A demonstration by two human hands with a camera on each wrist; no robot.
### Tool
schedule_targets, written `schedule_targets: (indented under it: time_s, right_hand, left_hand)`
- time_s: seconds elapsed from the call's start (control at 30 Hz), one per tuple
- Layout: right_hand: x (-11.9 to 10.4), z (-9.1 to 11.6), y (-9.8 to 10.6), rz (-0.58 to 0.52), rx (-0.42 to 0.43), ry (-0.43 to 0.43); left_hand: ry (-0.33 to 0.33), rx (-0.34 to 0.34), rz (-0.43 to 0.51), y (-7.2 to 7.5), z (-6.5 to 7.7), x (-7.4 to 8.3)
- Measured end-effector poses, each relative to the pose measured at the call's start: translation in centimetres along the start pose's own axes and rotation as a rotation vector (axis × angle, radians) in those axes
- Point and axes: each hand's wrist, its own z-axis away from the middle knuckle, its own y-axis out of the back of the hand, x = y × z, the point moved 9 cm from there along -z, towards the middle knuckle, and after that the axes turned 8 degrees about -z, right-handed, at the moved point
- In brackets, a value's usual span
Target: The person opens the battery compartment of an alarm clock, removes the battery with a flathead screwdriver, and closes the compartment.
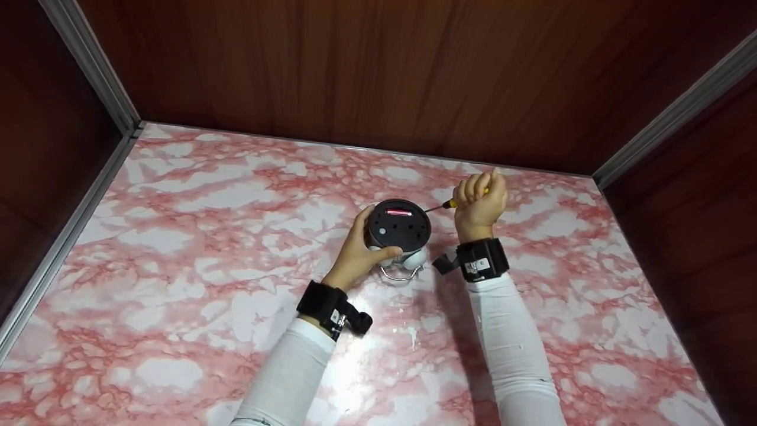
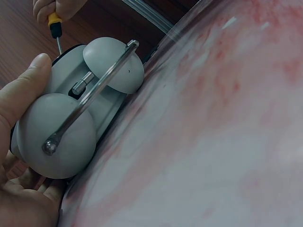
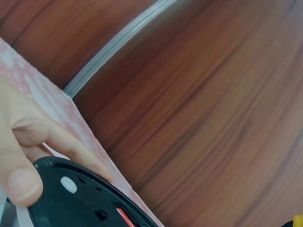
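Observation:
A twin-bell alarm clock stands on the table with its black back turned up toward the head camera. A red battery shows in a slot in that back. My left hand grips the clock's left side, thumb over the lower edge. In the left wrist view the pale bells and the curved metal handle face the camera. My right hand is wrapped around the yellow-and-black grip of a screwdriver. Its thin shaft reaches the clock's upper right rim; whether the tip touches is too small to tell.
The table has a red-and-white marbled top. Dark wood-grain panels rise at the back and both sides, joined by metal corner strips. Black wrist devices sit over the white sleeves.

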Motion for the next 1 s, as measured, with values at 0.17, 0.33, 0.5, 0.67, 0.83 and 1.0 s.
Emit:
schedule_targets:
  time_s: [0.17, 0.33, 0.5, 0.67, 0.83, 1.0]
  right_hand:
    - [0.7, 0.0, -0.6, 0.004, -0.026, 0.003]
    - [1.4, 0.1, -0.8, 0.028, -0.026, -0.018]
    - [1.9, 0.1, -0.8, 0.046, -0.03, -0.031]
    - [2.3, 0.1, -0.8, 0.071, -0.028, -0.034]
    - [2.9, 0.4, -1.2, 0.091, -0.056, -0.044]
    - [3.3, 0.6, -2.0, 0.111, -0.132, -0.026]
  left_hand:
    - [-0.004, 0.01, -0.023, 0.2, 0.0, 0.0]
    - [-0.02, 0.01, -0.029, 0.1, 0.0, 0.3]
    - [-0.013, 0.011, -0.022, 0.2, 0.0, 0.3]
    - [-0.006, 0.017, -0.036, 0.2, 0.1, 0.3]
    - [0.0, 0.016, -0.021, 0.2, 0.1, 0.3]
    - [-0.014, 0.012, -0.035, 0.2, 0.0, 0.4]
